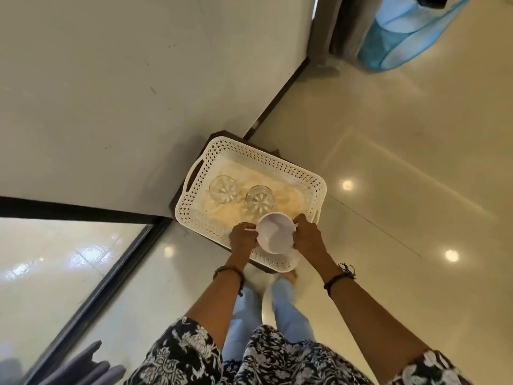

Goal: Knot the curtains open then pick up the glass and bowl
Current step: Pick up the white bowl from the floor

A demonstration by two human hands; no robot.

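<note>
White plastic, the bowl (274,235) is gripped at its rim by the left hand (243,238) and right hand (307,235), fingers curled on either side, over the near end of the tray (280,165). It should probably be lifted level and kept off the nearer glass (259,202). One bowl, two glasses and one tray are in view; whether the bowl rests on the tray I cannot tell.

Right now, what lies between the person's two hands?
The white bowl, held by left hand and right hand above the white tray, head view.
</note>
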